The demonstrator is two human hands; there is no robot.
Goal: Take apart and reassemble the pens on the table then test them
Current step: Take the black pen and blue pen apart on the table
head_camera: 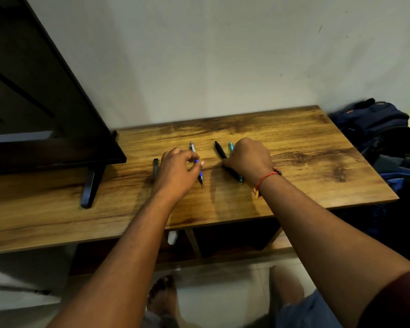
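Head view: left hand (178, 170) pinches silver-and-blue plastic pen (192, 147); right hand (250, 159) grips slim black pen (219, 149) on brown wooden surface (305, 162).

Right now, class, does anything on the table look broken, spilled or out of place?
Nothing stands out: grey pen, silver-blue pen, black pen and teal pen lie roughly parallel on the table, seemingly whole. The left hand pinches the silver-blue pen.

A dark flat screen (45, 102) stands at the left on a black foot (90, 185). At the right a blue backpack (369, 121) lies against the pale wall (223, 55). Below is a light tiled floor (223, 292).
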